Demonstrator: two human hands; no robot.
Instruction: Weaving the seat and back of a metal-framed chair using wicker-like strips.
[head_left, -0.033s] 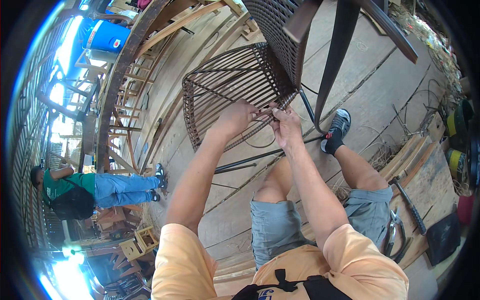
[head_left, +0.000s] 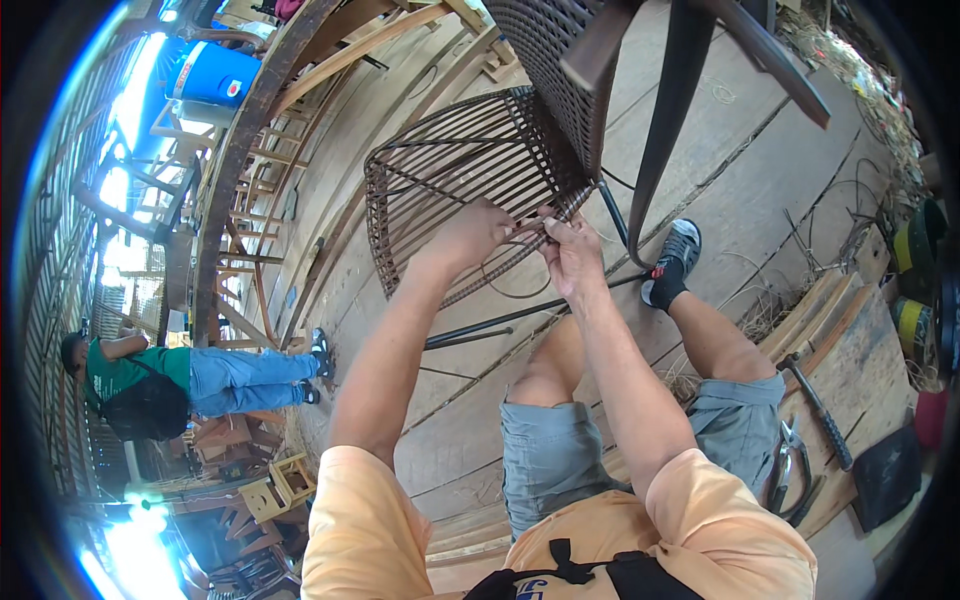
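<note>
A brown woven wicker chair (head_left: pixel 455 150) lies tipped in front of me, its dark legs (head_left: pixel 672 120) toward the upper right. Parallel strands span its frame with gaps between them. At the near edge, my left hand (head_left: pixel 478 232) pinches a thin brown weaving strand (head_left: pixel 525 230). Close beside it, my right hand (head_left: pixel 575 250) grips the wrapped edge of the frame with thumb and fingers, at the same strand. A loop of loose strand (head_left: pixel 515 290) hangs below the hands. My fingers partly hide the spot where they meet.
A hammer (head_left: pixel 820 415) and pliers (head_left: pixel 790 465) lie on boards at my right, by a dark flat piece (head_left: pixel 888 478). A person in a green shirt (head_left: pixel 140 370) stands at the left. Beyond are a wooden frame (head_left: pixel 225 180) and a blue cooler (head_left: pixel 215 72).
The chair's legs at the top have shifted very slightly left. Both hands keep their places at the frame's edge.
</note>
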